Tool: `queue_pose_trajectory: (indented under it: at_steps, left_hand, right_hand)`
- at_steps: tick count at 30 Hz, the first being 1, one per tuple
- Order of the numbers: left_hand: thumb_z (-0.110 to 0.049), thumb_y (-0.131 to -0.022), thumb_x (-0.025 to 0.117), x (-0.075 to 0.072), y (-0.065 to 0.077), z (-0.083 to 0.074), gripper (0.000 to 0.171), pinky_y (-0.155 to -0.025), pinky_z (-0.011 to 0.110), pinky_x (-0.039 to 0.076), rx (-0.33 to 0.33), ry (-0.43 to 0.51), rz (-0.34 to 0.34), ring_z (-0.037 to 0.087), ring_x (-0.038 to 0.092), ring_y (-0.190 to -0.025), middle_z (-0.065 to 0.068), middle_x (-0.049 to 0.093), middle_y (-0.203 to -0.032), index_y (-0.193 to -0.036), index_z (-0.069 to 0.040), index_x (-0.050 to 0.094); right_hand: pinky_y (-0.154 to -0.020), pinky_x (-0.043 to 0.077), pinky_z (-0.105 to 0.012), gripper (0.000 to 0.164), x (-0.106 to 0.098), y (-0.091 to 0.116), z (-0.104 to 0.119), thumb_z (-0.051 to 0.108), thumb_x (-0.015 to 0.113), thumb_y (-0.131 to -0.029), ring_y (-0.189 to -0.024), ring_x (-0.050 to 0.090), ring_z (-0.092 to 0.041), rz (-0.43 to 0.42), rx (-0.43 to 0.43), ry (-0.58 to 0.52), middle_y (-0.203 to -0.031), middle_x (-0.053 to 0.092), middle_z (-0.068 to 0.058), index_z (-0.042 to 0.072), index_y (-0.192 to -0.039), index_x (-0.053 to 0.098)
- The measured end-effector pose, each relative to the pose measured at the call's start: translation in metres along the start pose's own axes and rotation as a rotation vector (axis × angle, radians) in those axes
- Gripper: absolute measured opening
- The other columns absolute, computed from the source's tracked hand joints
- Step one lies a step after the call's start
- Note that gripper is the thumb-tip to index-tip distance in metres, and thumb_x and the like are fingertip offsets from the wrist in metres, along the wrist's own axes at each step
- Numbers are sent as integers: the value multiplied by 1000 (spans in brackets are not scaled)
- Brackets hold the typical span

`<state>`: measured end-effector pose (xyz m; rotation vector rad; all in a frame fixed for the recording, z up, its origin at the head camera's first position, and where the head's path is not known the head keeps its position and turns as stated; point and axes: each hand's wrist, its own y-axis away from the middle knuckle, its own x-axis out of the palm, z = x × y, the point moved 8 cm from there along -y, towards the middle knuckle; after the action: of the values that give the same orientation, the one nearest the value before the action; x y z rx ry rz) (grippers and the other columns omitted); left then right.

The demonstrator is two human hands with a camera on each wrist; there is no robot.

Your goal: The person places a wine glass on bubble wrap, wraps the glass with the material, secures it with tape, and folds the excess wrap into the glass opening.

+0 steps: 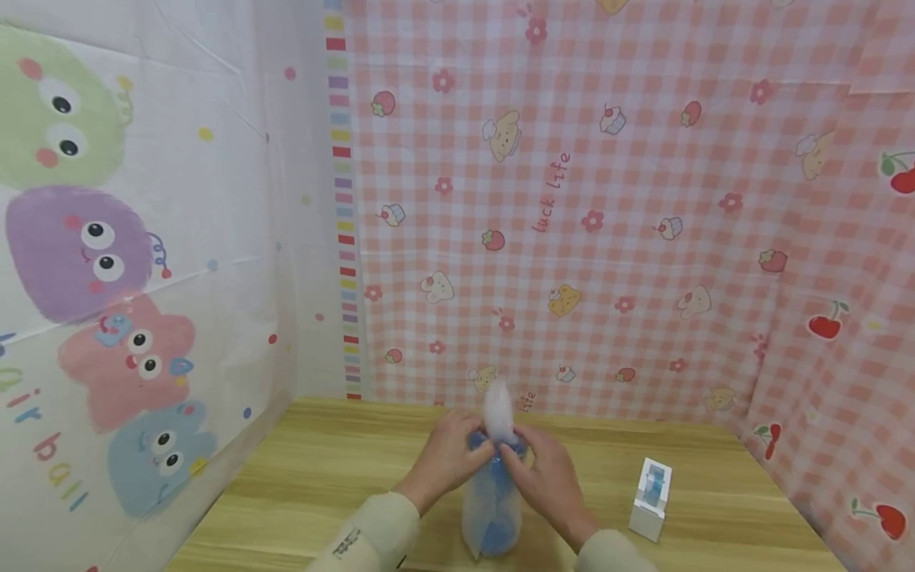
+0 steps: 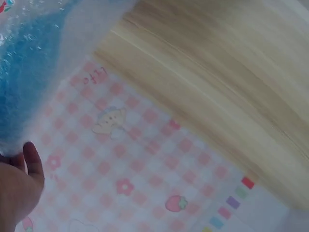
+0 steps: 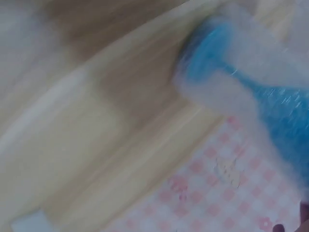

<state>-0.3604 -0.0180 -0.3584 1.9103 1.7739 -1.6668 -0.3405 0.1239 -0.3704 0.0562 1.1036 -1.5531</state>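
A blue stemmed goblet (image 3: 208, 52) shows through a sleeve of clear bubble wrap (image 1: 499, 407). In the head view it is upright over the table, foot toward me, and a loose end of wrap sticks up above the rim. My left hand (image 1: 450, 454) and right hand (image 1: 549, 479) pinch the wrap on either side near the top, thumbs almost meeting in front. Part of the left hand (image 2: 21, 188) shows beside the blue bowl in the left wrist view. Only fingertips of the right hand appear at the right wrist view's lower corner.
A white tape dispenser (image 1: 649, 500) with a bluish roll stands on the wood-grain table (image 1: 343, 461), right of my right hand. Behind the table hangs a pink checked cloth (image 1: 572, 262); a white cloth with cartoon figures (image 1: 236, 262) hangs on the left.
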Motion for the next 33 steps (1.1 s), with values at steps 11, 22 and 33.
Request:
queue_pose_trajectory:
  at_steps: [11,22,33]
  left_hand:
    - [-47,-102,49,9,9,6,46,-98,48,40,-33,25,142,24,45,-114,3,55,-116,-93,-10,74]
    - [-17,-95,61,2,1,2,17,-91,46,51,-16,80,102,27,57,-108,6,66,-111,-106,-9,70]
    - [-75,-91,42,18,13,-21,66,-102,46,44,270,-411,225,22,47,-123,1,54,-129,-110,-21,74]
  right_hand:
    - [-97,44,-54,41,2,5,12,44,81,-79,-104,61,-23,182,-349,331,-102,70,1,14,-104,69]
    - [-91,47,-52,45,-2,7,14,44,78,-82,-105,61,-25,175,-368,317,-111,69,-2,12,-113,72]
    - [-84,48,-44,46,-6,15,18,39,84,-75,-95,61,-20,62,-468,323,-100,66,-2,8,-102,64]
